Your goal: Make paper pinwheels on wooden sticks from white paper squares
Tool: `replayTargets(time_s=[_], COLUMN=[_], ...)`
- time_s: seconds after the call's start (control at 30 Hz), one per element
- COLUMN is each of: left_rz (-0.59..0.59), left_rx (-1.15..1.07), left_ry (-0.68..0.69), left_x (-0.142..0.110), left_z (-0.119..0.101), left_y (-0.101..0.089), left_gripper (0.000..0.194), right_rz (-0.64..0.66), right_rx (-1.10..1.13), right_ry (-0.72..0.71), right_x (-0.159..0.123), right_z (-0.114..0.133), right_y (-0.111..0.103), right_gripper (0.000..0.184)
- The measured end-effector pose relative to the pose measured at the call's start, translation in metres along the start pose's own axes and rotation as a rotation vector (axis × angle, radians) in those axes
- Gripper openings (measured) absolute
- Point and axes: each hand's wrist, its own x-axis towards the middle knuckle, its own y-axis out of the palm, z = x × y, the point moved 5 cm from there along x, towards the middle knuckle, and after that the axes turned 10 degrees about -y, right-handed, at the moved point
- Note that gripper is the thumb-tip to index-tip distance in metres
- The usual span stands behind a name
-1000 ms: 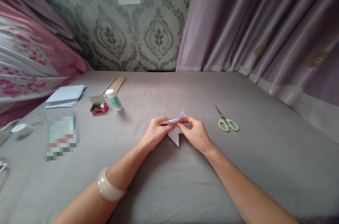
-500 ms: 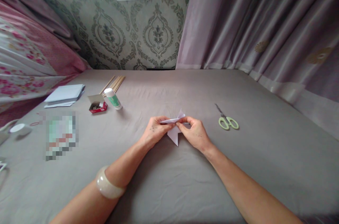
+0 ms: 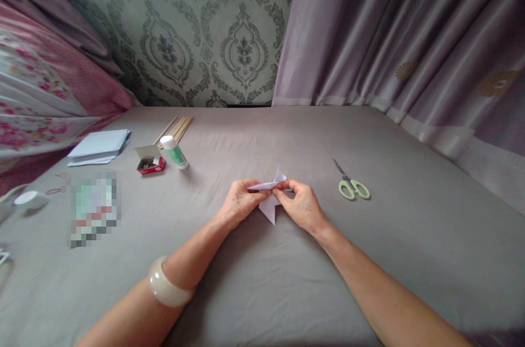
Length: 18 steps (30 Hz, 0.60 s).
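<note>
Between my two hands is a folded piece of white paper (image 3: 268,209) with several pointed flaps, one pointing down toward me and one rising at the back. My left hand (image 3: 241,200) pinches its left side between thumb and fingers. On the right side, my right hand (image 3: 301,202) grips the paper near its centre, thumb tip close to the left thumb. The fingers behind the paper are partly hidden. A pale bangle (image 3: 169,283) circles my left forearm.
Green-handled scissors (image 3: 353,188) lie to the right on the grey sheet (image 3: 262,292). Leftward are a glue stick (image 3: 174,152), a small red box (image 3: 151,164) of tiny metal pieces, wooden sticks (image 3: 180,129), a paper stack (image 3: 98,145), a white plug-like object (image 3: 30,200) and a blurred-out item (image 3: 94,204).
Almost nothing differs. Both hands keep the same pinch on the folded paper, and the whole view has shifted very slightly.
</note>
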Motion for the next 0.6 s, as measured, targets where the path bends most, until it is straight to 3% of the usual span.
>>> replayTargets(time_s=[0.4,0.6], left_rz=[-0.008,-0.005], left_rx=[0.014,-0.151], left_ry=[-0.002,0.030], left_x=[-0.002,0.001], left_z=[-0.001,-0.003], left_y=[-0.001,-0.002], left_gripper=[0.023,0.025], right_rz=[-0.015,-0.040], right_rx=[-0.002,0.137], right_ry=[-0.010,-0.096], right_x=[0.000,0.007], right_z=[0.000,0.010], right_y=[0.000,-0.010], right_gripper=[0.017,0.019])
